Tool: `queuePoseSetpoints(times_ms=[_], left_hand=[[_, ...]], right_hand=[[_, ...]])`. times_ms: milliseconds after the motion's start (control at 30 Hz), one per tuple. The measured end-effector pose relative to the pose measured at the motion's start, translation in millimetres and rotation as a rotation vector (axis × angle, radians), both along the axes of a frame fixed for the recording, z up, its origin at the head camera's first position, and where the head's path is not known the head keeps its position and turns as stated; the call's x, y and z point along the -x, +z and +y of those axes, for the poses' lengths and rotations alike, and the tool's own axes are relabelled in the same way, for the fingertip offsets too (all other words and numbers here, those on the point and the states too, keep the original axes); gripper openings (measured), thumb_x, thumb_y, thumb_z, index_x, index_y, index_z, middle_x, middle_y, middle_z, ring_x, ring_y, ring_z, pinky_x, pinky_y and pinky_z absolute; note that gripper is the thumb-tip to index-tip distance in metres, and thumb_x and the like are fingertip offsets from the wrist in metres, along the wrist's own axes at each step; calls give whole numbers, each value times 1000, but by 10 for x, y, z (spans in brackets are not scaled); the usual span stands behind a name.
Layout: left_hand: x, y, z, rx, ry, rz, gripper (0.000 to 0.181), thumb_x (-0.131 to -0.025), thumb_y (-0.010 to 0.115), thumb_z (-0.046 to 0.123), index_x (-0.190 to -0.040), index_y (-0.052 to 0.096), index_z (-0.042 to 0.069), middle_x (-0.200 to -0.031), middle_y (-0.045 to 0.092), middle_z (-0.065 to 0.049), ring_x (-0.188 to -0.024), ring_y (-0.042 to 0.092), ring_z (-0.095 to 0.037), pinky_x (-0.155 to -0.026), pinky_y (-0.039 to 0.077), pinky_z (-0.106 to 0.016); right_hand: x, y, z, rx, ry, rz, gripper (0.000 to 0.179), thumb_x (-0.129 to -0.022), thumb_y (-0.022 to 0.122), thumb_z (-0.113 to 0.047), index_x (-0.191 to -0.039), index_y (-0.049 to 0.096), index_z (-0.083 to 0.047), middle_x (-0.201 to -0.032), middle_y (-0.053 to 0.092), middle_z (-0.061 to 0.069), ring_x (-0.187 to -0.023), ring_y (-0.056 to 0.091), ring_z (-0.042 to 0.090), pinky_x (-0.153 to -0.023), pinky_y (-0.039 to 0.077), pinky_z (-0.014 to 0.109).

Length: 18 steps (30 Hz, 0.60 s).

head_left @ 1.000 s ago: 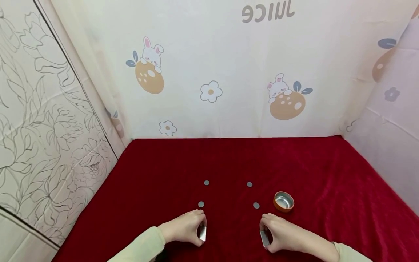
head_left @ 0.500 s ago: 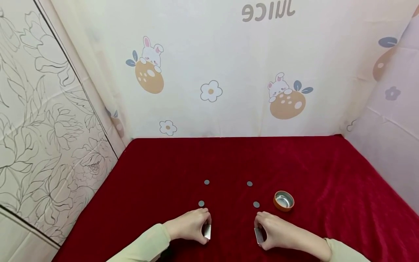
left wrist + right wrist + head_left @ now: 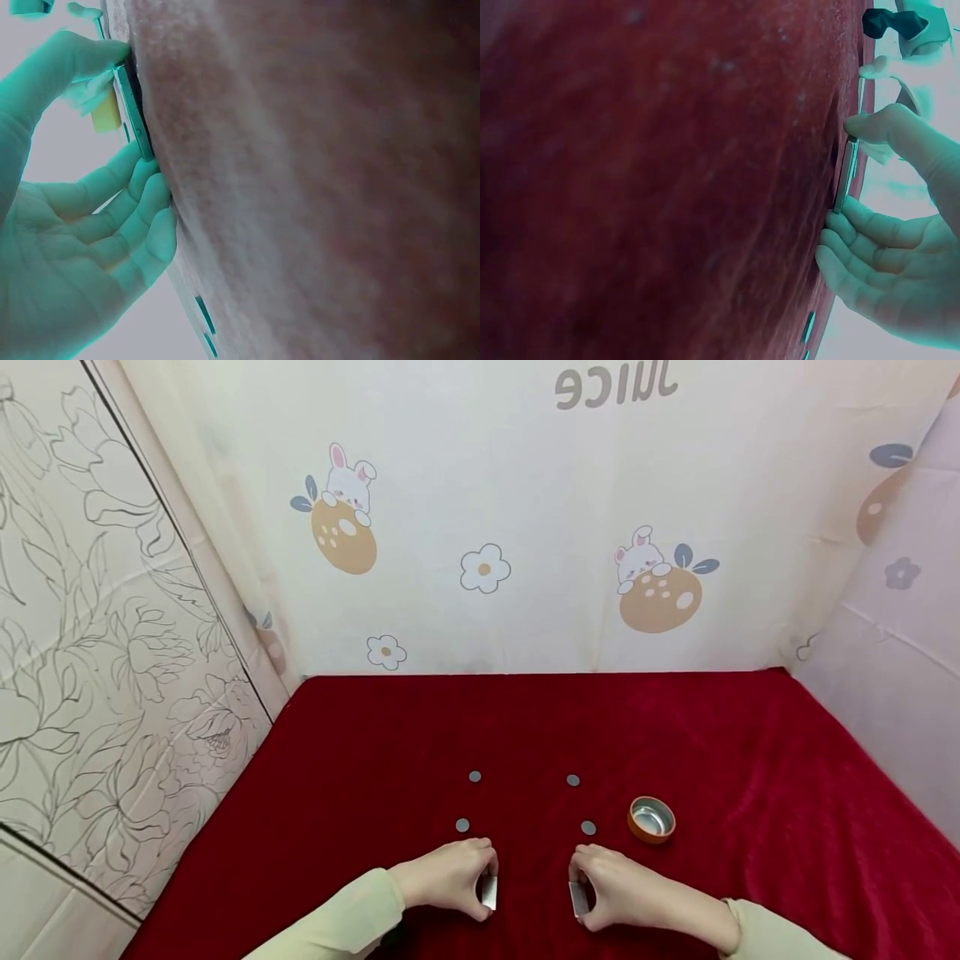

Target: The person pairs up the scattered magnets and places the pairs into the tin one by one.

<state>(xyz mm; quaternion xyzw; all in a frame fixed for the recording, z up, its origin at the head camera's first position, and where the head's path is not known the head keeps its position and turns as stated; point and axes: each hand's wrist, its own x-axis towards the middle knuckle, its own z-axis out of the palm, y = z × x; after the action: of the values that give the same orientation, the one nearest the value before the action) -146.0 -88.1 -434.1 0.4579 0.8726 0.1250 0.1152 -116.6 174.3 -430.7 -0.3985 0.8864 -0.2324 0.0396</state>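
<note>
Left silver plate (image 3: 490, 893) and right silver plate (image 3: 578, 900), both small and rectangular, low at the front of the red cloth (image 3: 525, 718), face each other with a gap between. Can't tell from the wrist views whether they touch the cloth or sit just above it.

Left hand (image 3: 456, 878): curled in a C, part closed, thumb on near end of its plate, fingertips on far end, hollow between palm and plate. Right hand (image 3: 621, 891): mirror of that, same end-to-end pinch on the other plate. Both holds look secure.

Beyond the hands, four grey coin-like discs lie flat, two by two: far left disc (image 3: 475, 777), far right disc (image 3: 573, 780), near left disc (image 3: 462, 825), near right disc (image 3: 588, 828). None is touched. Orange-sided round tin (image 3: 647, 837) stands just right of the near right disc, mouth up, silvery inside.

Step in hand, as judged: positioning the plates as a pair, one per hand; they are not yet joined or released. Next move probably calls for both hands to work evenly: close the gap, keep plates level and ends lined up, then loosen fingers without knocking the near discs.
</note>
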Motion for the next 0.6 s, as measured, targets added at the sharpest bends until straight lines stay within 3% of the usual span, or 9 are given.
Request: queuePoseSetpoints(times_ms=[267,600], left_hand=[[0,15,55,-5,-15,-6,27,-69,71,30,-86,57,13,-76,44,12,-66,39,3,-59,34,-6],[-1,2,115,10,-30,40,27,-70,71,33,-85,57,15,-74,43,12,-64,38,4,-57,32,-6]], right_hand=[[-1,-4,-88,32,-21,-34,25,-60,71,-12,-73,51,-15,-70,40,-15,-63,35,-4,-54,36,12],[14,22,-195,9,-47,-108,24,-62,73,-17,-75,53,-15,-71,41,-14,-63,35,-2,-55,36,15]])
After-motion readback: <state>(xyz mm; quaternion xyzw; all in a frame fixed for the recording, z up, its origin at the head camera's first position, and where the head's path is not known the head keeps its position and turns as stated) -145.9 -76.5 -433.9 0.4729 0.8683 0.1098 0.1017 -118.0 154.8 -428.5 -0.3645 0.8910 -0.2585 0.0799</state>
